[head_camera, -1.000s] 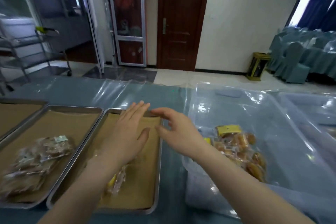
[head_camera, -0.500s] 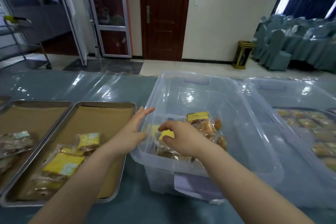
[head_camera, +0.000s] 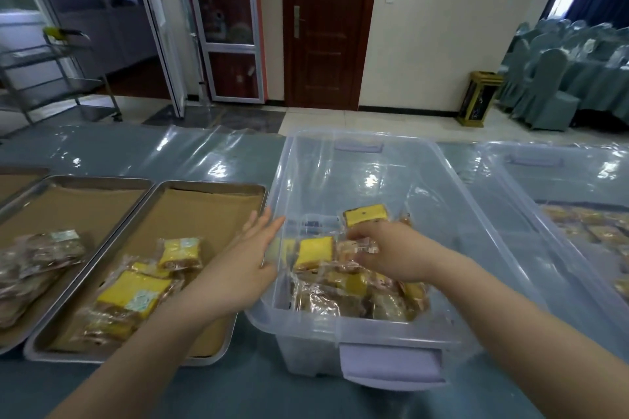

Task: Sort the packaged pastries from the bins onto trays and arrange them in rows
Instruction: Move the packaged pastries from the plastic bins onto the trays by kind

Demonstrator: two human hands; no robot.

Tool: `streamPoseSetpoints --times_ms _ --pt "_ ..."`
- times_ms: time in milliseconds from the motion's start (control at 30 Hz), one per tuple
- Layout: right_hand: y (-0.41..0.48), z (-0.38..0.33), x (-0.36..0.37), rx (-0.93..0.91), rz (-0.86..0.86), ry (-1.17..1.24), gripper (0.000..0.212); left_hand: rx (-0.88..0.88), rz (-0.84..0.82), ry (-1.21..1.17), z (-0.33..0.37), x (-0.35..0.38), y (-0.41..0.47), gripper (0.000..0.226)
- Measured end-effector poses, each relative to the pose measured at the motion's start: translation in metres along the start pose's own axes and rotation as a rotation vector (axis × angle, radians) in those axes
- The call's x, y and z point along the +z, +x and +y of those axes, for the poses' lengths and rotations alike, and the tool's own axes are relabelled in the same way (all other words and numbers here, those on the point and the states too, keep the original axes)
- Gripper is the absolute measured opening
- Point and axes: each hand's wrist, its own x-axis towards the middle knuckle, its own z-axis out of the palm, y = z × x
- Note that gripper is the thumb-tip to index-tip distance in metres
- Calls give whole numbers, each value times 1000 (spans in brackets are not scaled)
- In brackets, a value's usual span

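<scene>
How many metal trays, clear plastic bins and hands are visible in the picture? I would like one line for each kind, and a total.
Metal trays: 3 (near tray, middle tray, far-left tray, partly cut off)
Clear plastic bins: 2 (near bin, right bin)
Hands: 2 (left hand, right hand)
Total: 7

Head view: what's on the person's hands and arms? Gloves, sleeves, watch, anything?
Nothing visible. Both the left hand and the right hand are bare, with no gloves, rings or wrist straps showing. Both forearms are uncovered down to the bottom edge of the frame, so no sleeve appears. Whatever is worn above that is out of view.
</scene>
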Motion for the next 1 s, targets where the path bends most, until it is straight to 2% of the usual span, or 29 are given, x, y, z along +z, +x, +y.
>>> streamPoseSetpoints --times_ms 233,367,433,533,600,733,867,933,1000 --pt "19 44 -14 114 0 -19 40 59 -50 191 26 -7 47 70" --pt "27 52 -6 78 34 48 38 88 -215 305 46 16 98 65" --pt "28 57 -1 72 68 82 35 137 -371 436 57 40 116 60" --pt "33 65 13 61 1 24 33 177 -586 729 67 81 133 51" --pt "35 70 17 84 -25 4 28 152 -621 781 68 101 139 37" --pt "39 79 19 147 -12 19 27 152 -569 721 61 115 145 35" --pt "43 80 20 161 -39 25 31 112 -551 734 58 113 150 17" --pt "48 87 10 196 -27 12 32 111 -435 718 59 106 156 10" --pt "57 100 -5 263 24 -16 35 120 -240 688 56 91 164 9"
